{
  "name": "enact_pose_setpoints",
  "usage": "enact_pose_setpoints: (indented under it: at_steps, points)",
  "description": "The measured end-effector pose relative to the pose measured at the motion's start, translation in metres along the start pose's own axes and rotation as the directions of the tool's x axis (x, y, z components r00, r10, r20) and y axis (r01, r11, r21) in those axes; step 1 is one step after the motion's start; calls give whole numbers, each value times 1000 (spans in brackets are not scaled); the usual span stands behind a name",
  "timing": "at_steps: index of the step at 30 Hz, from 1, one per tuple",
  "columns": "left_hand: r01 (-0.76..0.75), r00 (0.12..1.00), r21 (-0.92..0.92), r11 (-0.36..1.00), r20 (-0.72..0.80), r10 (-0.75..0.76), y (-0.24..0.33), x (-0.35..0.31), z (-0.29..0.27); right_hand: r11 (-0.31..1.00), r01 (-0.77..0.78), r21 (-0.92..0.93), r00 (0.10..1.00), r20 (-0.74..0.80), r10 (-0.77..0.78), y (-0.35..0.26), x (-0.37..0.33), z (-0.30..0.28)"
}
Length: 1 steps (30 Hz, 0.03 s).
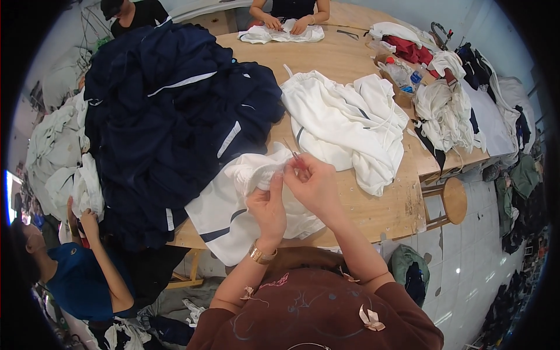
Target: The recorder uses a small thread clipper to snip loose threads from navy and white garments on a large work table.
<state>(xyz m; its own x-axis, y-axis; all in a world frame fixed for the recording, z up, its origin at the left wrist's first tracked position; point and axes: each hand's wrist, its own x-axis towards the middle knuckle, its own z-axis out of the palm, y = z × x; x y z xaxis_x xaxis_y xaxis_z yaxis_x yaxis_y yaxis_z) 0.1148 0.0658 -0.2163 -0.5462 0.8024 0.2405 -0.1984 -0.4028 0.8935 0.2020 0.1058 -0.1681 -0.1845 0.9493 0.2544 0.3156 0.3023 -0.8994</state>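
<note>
My left hand (268, 211) is closed on the bunched, gathered edge of a white garment (224, 201) with dark blue stripes, which lies over the table's near edge. Just to its right, my right hand (315, 185) is closed around what look like small thread snips (291, 148). Their thin metal points stick up past the fingers, close to the gathered edge. The fingertips of both hands nearly meet, and the snips' handles are hidden in the grip. Right behind my hands lies another white garment (344, 119) with a drawstring.
A large heap of navy garments (169, 111) covers the left of the wooden table (379, 213). Across it, a person (290, 23) handles white cloth; another (81, 280) works at left. Piled clothes and bottles (414, 79) stand at right, above a wooden stool (454, 201).
</note>
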Motion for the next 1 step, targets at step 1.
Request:
enact_pose_setpoints:
  at_steps: [1]
  points:
    - [11, 1000, -12, 1000, 3, -11, -1, 0, -1, 1000, -2, 2, 1000, 21, 2, 1, 2, -2]
